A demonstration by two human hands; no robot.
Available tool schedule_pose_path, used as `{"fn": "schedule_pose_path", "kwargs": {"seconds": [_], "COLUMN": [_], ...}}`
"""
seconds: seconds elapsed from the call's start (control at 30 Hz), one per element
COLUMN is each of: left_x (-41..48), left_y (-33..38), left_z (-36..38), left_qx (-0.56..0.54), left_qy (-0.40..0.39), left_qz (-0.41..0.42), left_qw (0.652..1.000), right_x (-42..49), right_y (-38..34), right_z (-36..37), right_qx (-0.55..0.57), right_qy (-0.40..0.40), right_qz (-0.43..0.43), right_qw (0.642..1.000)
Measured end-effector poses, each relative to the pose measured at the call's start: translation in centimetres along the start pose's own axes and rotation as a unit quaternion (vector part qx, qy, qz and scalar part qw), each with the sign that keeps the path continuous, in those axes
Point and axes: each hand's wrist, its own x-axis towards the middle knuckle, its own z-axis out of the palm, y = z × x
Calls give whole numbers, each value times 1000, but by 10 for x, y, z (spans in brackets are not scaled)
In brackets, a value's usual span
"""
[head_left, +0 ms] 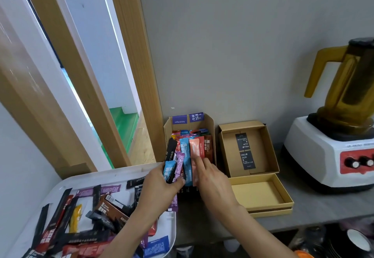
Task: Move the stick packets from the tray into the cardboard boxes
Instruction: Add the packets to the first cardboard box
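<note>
While the left hand (159,185) holds a bunch of packets (178,168) upright at the near end of the box (210,124), its grip closed round their lower halves, the right hand (210,178) lies just right of it at the same end; the right grip is loose, fingers nearly straight, the fingertips (197,161) pressing on a salmon packet (196,146) and holding nothing that I can see; the held bunch shows blue, purple and black wrappers, fanned a little, the black one leaning left past the box's left wall. Inside the box more packets stand on end, packed close, red, blue, salmon and brown; its far wall carries purple labels; its near wall is hidden behind the hands. Left of the box and nearer the camera sits the white tray (113,176); loose packets (81,217) lie heaped across it, mostly black, with brown, purple, red, yellow and blue among them; the left forearm crosses over its right side. Just right of the box a flat box (271,156) lies open on the grey table (303,213), two black cards (245,151) in its far half, its near half bare. Well right of the box stands a blender (334,136), white base, red panel with two knobs, amber jug.
</note>
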Motion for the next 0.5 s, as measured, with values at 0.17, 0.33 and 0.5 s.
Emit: {"fn": "schedule_pose_path", "kwargs": {"seconds": [0.17,0.33,0.5], "left_x": [1,2,-5], "left_y": [7,13,22], "left_z": [-2,-9,-20], "left_qx": [-21,-103,-162], "left_qy": [-20,-15,-55], "left_qz": [-8,-48,-63], "left_qw": [1000,993,983], "right_x": [8,1,1], "right_y": [-4,0,-3], "right_z": [-3,-8,-18], "right_qx": [-38,-19,182], "right_qy": [-9,3,67], "right_qz": [9,1,53], "right_qw": [999,1000,980]}}
